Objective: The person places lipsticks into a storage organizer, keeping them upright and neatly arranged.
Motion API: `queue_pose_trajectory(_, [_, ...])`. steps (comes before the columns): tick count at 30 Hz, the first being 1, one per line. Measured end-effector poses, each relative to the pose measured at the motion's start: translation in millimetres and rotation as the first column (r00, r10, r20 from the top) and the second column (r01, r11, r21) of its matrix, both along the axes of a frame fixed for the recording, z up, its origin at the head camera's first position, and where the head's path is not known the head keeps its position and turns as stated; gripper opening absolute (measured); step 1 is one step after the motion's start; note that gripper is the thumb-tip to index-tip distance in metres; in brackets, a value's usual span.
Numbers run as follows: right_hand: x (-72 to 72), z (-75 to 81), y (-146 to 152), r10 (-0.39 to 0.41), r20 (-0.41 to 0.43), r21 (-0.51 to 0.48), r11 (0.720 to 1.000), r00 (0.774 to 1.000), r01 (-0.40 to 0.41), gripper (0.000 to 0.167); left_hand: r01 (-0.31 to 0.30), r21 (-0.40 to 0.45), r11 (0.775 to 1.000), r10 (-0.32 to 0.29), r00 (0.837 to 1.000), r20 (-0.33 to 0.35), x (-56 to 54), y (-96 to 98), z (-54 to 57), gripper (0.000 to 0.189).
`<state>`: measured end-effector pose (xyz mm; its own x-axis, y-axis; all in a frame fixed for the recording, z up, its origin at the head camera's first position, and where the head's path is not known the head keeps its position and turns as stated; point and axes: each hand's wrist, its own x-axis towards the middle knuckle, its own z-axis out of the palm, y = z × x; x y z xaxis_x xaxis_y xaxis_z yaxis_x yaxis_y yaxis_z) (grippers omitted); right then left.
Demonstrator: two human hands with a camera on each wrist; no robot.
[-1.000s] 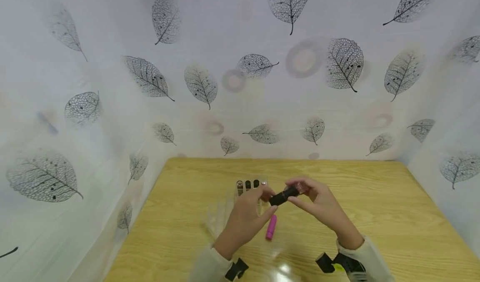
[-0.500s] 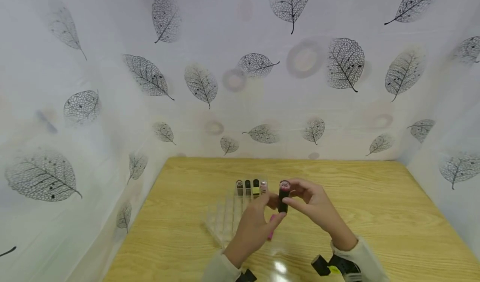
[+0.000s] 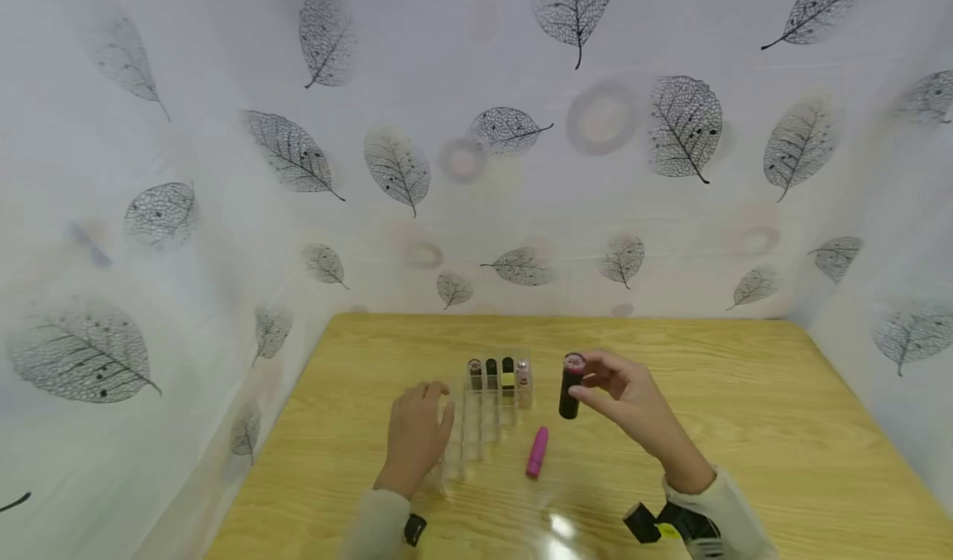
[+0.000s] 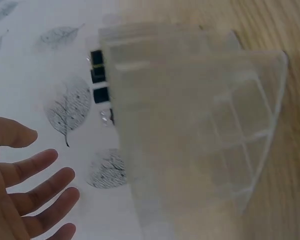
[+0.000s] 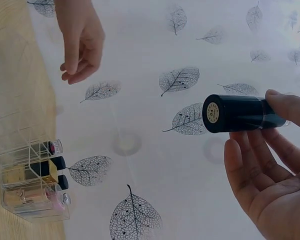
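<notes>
My right hand (image 3: pixel 625 394) pinches a black lipstick tube (image 3: pixel 569 390) between thumb and fingers, holding it nearly upright above the table. Its top is clear and pinkish; the right wrist view shows a round label on the base of the lipstick (image 5: pixel 235 113). With fingers loosely spread and nothing in them, my left hand (image 3: pixel 419 432) hovers at the left side of a clear stepped lipstick organizer (image 3: pixel 472 450). Several lipsticks (image 3: pixel 508 375) stand in the organizer's back row, one with a gold band. Between the hands, a pink tube (image 3: pixel 538 452) lies on the table.
The wooden table (image 3: pixel 707 378) reaches back to a pale curtain (image 3: pixel 521 204) printed with leaves, which also hangs at both sides. Black camera mounts (image 3: pixel 658 523) sit on the wrists near the front.
My left hand has let go of the black lipstick and moved left to the organizer's side. My right hand has turned the lipstick from slanted to nearly upright and keeps hold of it.
</notes>
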<state>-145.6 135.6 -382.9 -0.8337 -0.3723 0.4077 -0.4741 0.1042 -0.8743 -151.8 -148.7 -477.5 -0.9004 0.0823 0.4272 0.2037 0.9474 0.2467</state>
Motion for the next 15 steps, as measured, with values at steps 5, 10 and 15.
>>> queue_pose_trajectory(5, [-6.4,-8.5,-1,0.007,0.013,-0.004,1.000,1.000,-0.007,0.030,-0.084,0.036,0.996,0.079,0.989,0.124,-2.7,-24.5,-18.9,0.022])
queue_pose_trajectory(10, [-18.2,-19.6,-6,-0.020,0.102,0.022,1.000,0.995,0.018,0.032,-0.105,0.019,0.994,0.100,0.978,0.181,-2.6,-32.4,-30.9,0.023])
queue_pose_trajectory(15, [-34.5,-27.5,-16,-0.078,0.190,0.062,0.996,0.979,0.067,0.033,-0.083,-0.013,0.996,0.084,0.986,0.142,-4.0,-33.1,-39.3,0.021])
